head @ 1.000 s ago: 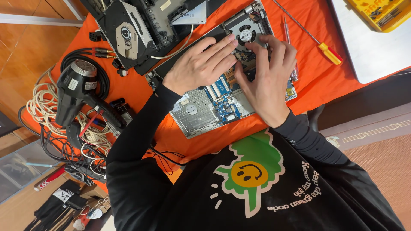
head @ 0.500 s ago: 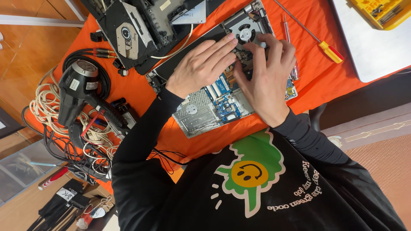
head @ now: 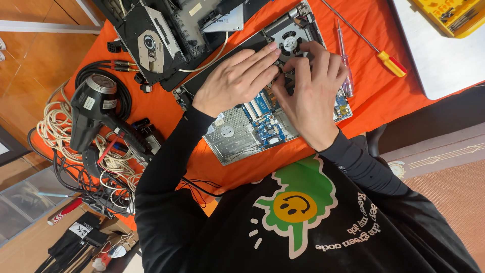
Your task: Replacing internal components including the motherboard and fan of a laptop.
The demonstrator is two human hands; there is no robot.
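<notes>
An opened laptop (head: 237,136) lies bottom-up on the orange cloth (head: 166,108), its metal plates, blue circuit board and round fan (head: 290,41) exposed. My left hand (head: 235,81) lies flat across the board, fingers stretched toward the fan. My right hand (head: 313,93) sits beside it with fingers curled down onto the parts just below the fan. The fingertips of both hands meet there, and what they touch is hidden under them.
A second dismantled laptop with an optical drive (head: 156,43) lies at the top left. A black heat gun (head: 98,108) and tangled cables (head: 106,167) lie at the left. A clear-handled screwdriver (head: 344,60) and a yellow-handled one (head: 389,63) lie at the right, near a yellow bit case (head: 454,15).
My left fingers have reached slightly further toward the fan. Both hands stay on the same spot of the laptop.
</notes>
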